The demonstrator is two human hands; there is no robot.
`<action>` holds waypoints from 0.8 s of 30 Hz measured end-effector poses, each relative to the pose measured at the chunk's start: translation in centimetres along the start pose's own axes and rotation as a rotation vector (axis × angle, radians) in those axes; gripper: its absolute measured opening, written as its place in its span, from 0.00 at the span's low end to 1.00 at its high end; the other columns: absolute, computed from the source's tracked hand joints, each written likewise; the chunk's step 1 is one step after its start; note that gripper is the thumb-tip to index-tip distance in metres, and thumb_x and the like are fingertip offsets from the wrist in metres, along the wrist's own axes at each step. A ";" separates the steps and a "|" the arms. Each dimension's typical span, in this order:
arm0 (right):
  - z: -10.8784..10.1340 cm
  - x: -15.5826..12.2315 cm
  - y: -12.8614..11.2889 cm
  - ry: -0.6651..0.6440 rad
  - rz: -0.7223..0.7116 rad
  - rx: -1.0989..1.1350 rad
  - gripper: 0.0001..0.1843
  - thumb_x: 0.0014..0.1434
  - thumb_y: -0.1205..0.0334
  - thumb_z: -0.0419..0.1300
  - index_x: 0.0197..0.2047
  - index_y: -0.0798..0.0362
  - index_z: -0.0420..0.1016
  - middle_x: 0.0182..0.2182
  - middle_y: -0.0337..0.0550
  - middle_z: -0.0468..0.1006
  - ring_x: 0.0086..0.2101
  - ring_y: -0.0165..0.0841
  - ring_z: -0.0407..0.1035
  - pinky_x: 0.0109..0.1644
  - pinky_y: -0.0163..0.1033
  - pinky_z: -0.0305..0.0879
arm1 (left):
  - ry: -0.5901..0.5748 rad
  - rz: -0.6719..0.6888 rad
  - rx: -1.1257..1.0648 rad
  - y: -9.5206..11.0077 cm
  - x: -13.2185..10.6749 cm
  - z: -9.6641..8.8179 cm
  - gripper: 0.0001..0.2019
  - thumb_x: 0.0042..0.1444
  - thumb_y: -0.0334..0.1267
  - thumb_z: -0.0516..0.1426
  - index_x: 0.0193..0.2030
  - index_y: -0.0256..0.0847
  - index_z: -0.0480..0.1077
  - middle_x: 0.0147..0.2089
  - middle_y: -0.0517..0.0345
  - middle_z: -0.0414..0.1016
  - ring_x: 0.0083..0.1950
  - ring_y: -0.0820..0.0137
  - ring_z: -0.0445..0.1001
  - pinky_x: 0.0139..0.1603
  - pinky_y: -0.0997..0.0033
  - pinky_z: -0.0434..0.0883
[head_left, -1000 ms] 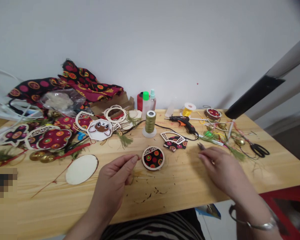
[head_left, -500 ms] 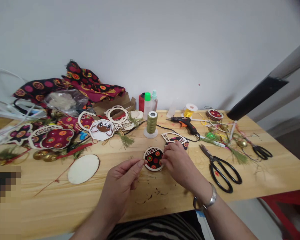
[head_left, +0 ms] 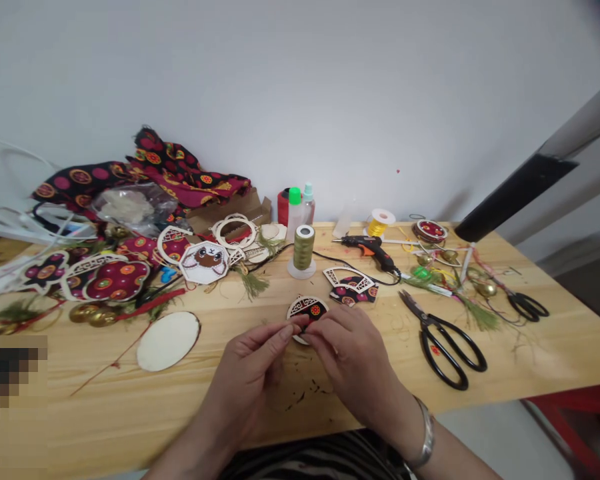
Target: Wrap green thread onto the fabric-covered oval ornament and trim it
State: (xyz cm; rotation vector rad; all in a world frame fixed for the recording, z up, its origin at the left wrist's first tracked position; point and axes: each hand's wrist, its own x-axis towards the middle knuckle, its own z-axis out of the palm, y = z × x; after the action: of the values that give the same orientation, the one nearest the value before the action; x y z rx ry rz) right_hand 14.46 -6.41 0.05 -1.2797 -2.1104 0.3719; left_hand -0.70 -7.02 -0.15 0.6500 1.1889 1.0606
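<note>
A round wooden-framed ornament with cut-out lattice along its top and dark floral fabric inside lies in front of me; its lower part is covered by my fingers. My left hand comes from the left, thumb and forefinger pinched at the lower part of the ornament. My right hand, with a silver bracelet on the wrist, is pinched too, its fingertips almost meeting the left ones. What the fingertips grip is too small and hidden to tell. Just behind stands a spool of olive thread.
Black-handled scissors lie open to the right. A fan-shaped frame with fabric and a glue gun are behind my right hand. A pale oval disc lies left. Ornaments and patterned cloth crowd the back left.
My right hand has moved left and down from the ornament's right edge, so both hands' fingertips come together over its lower part. The fan-shaped frame is now more exposed.
</note>
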 end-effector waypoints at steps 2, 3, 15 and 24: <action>0.2 -0.2 -0.2 -0.010 -0.013 -0.002 0.08 0.61 0.66 0.54 0.32 0.53 0.73 0.30 0.42 0.74 0.35 0.33 0.64 0.40 0.40 0.56 | 0.001 0.030 -0.029 0.0 0.1 -0.1 0.16 0.44 0.43 0.64 0.39 0.36 0.79 0.15 0.69 0.53 0.19 0.81 0.46 0.18 0.78 0.45; 0.2 -0.2 -0.2 -0.016 -0.016 -0.001 0.08 0.61 0.66 0.54 0.32 0.53 0.73 0.30 0.42 0.74 0.34 0.33 0.64 0.39 0.40 0.55 | 0.002 0.047 -0.046 0.0 0.1 -0.2 0.15 0.45 0.42 0.64 0.39 0.37 0.79 0.15 0.69 0.54 0.19 0.81 0.46 0.18 0.78 0.45; 0.6 -0.3 -0.2 -0.042 -0.011 0.034 0.06 0.60 0.66 0.55 0.32 0.53 0.73 0.30 0.42 0.74 0.34 0.33 0.65 0.38 0.39 0.55 | 0.020 0.141 -0.122 -0.1 0.1 -0.8 0.08 0.46 0.37 0.64 0.34 0.38 0.79 0.19 0.65 0.63 0.20 0.81 0.52 0.19 0.80 0.52; 0.7 -0.5 -0.1 -0.043 -0.021 0.026 0.06 0.58 0.67 0.57 0.30 0.53 0.72 0.28 0.40 0.73 0.31 0.32 0.64 0.35 0.38 0.54 | 0.029 0.184 -0.165 0.7 0.2 -0.9 0.09 0.47 0.36 0.64 0.34 0.35 0.78 0.17 0.66 0.57 0.20 0.81 0.50 0.19 0.80 0.50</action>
State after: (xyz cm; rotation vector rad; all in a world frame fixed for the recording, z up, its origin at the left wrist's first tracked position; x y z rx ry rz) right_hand 14.04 -6.81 -0.62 -1.2435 -2.1460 0.4198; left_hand -1.80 -6.63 0.13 0.6249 1.0674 1.3124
